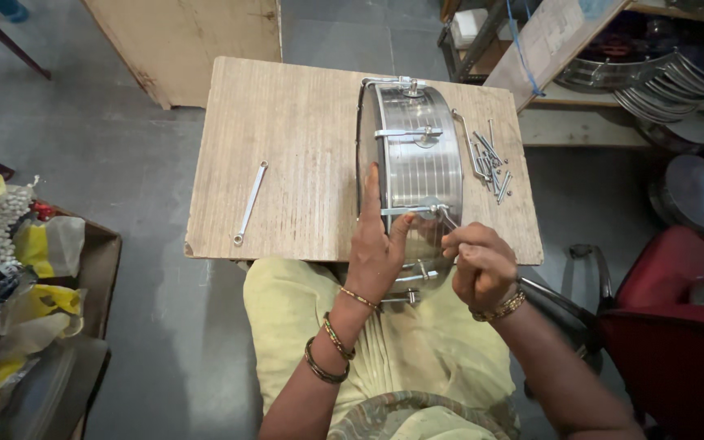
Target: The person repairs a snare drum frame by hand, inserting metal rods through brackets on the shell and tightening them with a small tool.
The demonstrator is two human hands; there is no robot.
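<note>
Drum (417, 163) on board (303, 138), between spanner (250, 202) and bolts (490, 163)

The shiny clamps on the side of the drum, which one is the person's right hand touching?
The clamp nearest the person's body, where the right hand pinches its rod. The two other clamps farther up the drum have no hand on them.

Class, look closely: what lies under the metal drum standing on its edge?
The wooden board supports the drum; its lower edge overhangs the person's lap. The board directly beneath is covered.
</note>
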